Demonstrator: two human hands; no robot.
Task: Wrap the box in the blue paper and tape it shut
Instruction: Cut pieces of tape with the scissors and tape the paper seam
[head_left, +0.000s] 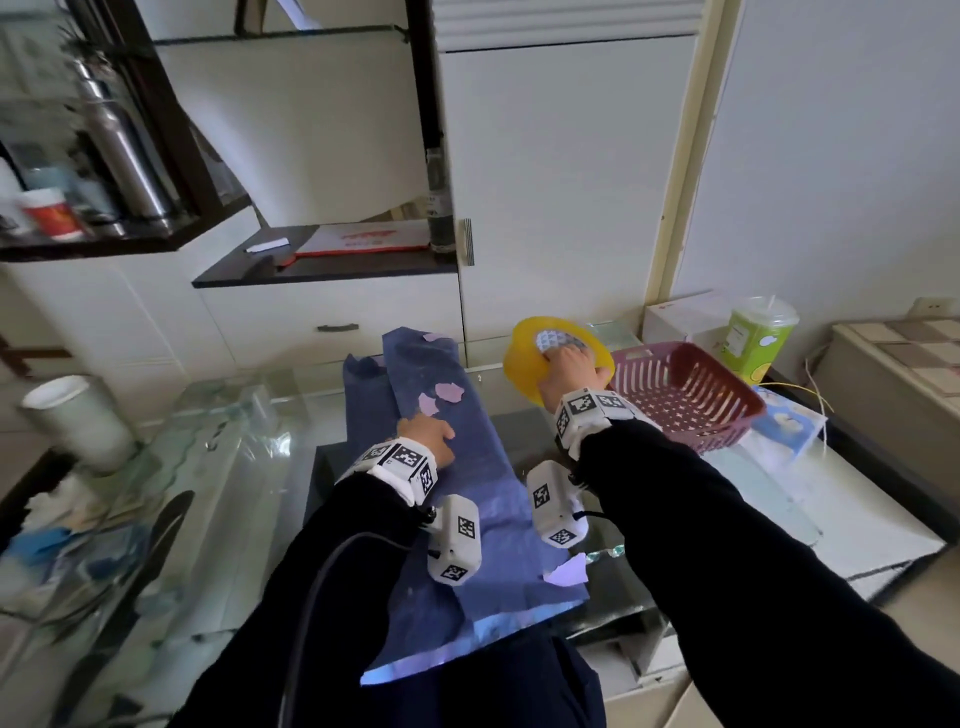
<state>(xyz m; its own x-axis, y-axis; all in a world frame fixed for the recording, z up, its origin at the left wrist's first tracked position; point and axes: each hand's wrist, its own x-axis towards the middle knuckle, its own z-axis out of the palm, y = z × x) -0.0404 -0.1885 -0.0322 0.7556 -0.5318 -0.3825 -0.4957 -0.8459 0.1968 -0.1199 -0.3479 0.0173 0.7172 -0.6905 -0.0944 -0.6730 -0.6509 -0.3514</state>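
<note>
Tape roll (523, 358) in R grip (569, 368), just by pink basket (675, 415); L grip (427, 434) loose atop blue paper (488, 509).

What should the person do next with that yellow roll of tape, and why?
Probably carry the yellow tape roll over to the blue paper, close to the left hand. The right hand already grips the roll, up beside the pink basket, while the left hand presses on the folded paper, seemingly holding it down for taping.
</note>
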